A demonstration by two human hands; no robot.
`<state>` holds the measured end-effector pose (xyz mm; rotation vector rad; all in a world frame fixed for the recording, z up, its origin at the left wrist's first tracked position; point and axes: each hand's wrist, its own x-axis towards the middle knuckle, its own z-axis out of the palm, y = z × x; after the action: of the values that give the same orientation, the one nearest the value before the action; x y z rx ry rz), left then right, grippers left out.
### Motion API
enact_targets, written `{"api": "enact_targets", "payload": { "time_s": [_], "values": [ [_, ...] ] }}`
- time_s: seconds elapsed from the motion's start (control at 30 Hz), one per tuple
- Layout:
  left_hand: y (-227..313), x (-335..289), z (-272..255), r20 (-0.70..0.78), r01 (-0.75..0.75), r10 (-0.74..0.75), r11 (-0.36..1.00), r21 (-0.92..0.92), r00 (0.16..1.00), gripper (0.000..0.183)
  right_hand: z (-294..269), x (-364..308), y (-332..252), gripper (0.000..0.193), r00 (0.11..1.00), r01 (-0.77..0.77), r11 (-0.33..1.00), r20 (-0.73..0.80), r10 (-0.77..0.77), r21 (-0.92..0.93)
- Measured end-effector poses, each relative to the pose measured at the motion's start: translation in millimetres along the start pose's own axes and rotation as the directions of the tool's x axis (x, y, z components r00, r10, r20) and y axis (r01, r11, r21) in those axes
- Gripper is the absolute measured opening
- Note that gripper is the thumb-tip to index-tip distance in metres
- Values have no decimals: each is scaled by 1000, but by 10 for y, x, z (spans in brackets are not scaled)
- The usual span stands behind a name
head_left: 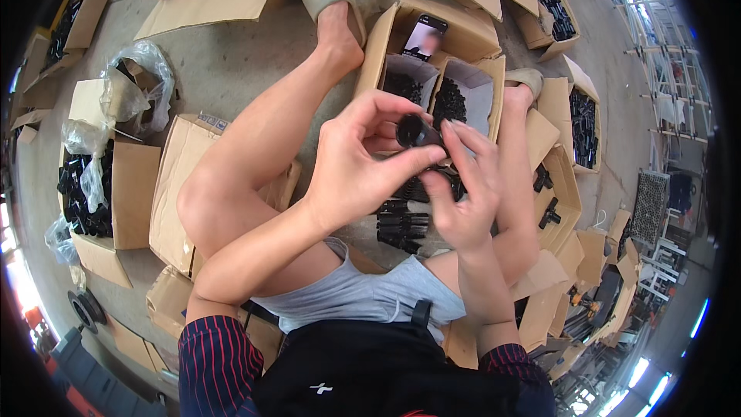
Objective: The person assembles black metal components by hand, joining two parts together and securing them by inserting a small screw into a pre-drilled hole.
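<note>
Hands: left hand [351, 166] & right hand [463, 185] both pinch small black part [413, 133] above cardboard box [471, 31].

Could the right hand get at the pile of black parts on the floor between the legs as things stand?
Probably yes: the pile of black parts lies uncovered just below the right hand, though that hand is pinching a small black part with the left hand.

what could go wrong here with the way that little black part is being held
The small black part is pinched only by the fingertips of the left hand and right hand, above the lap. If it slips, it would likely drop among the loose black parts on the floor between the legs and be hard to tell apart. The phone propped on the open cardboard box looks easy to knock over.
</note>
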<state>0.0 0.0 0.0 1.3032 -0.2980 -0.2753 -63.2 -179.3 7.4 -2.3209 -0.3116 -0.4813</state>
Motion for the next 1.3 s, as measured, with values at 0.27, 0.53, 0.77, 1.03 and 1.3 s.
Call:
{"api": "enact_targets", "payload": {
  "time_s": [0.27,0.53,0.77,1.03,1.3],
  "values": [
    [1,115,-55,33,170,-177,971,167,984,33,-78,181,175,46,969,-177,972,201,144,157],
    [-194,148,-28,170,548,-544,836,27,821,23,-326,598,538,48,675,-680,692,577,460,243],
    [-577,119,66,205,758,-745,549,-352,635,18,-54,892,992,49,448,-824,566,583,677,-25],
    [-698,57,150,122,766,-773,570,-298,623,18,209,941,1306,71,466,-852,515,579,669,90],
    [-931,34,173,-115,568,-713,635,-523,691,21,243,166,2415,35,471,-882,464,174,865,78]
  ]
}}
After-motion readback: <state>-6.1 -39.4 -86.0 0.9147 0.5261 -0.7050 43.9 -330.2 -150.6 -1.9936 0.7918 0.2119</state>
